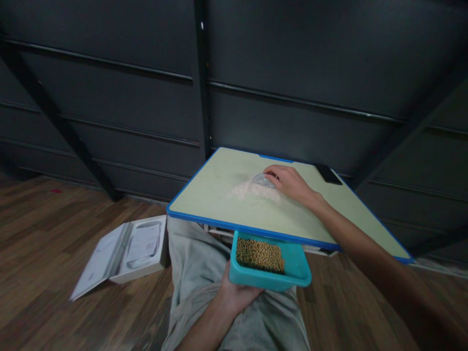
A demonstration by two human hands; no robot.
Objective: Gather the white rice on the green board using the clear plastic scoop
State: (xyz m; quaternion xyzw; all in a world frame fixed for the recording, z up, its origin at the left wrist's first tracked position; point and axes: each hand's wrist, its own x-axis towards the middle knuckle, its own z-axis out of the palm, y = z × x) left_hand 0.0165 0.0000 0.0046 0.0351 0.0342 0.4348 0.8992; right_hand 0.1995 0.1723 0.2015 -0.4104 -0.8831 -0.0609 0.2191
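My left hand is closed around the underside of a teal plastic container, held just below the table's near edge. Small round greenish-brown beans lie mostly in the container's left part. On the tabletop, my right hand pinches a clear, rounded plastic piece that looks like a protractor. Its curved edge meets a thin, spread-out heap of pale, fine grains. Whether the grains are rice or something else is too blurred to tell.
The small pale-green table has a blue rim. A black phone lies at its far right. On the wooden floor to the left sits an open white box with papers inside. A dark panelled wall stands behind.
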